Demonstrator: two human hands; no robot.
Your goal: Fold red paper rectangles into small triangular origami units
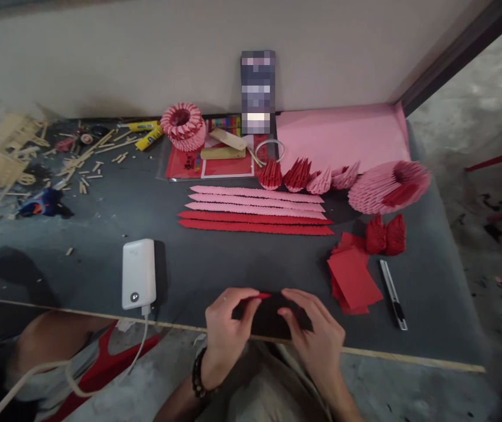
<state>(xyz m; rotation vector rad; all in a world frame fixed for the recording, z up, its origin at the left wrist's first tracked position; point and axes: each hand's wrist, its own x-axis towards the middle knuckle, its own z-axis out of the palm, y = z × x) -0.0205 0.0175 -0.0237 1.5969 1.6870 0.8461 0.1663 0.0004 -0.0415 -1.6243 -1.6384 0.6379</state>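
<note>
Near the table's front edge, my left hand (232,319) pinches a small folded piece of red paper (264,296) between thumb and fingertips. Just to its right is my right hand (315,328), thumb and fingers apart, with nothing in it. A fanned stack of red paper slips (354,278) lies right of my right hand, beside a utility knife (394,296). Behind my hands run several long strips of interlocked folded paper, red (255,224) in front and pink (255,199) behind. Two bundles of red folded pieces (385,234) stand behind the slips.
At the left lie a white power bank (139,274) with a cable, a blue glue gun (44,202) and wooden sticks (86,155). Along the back are a pink-and-red paper ring (185,126), a phone (257,91), pink sheets (343,135) and a pink paper piece (374,190). A person's leg shows lower left.
</note>
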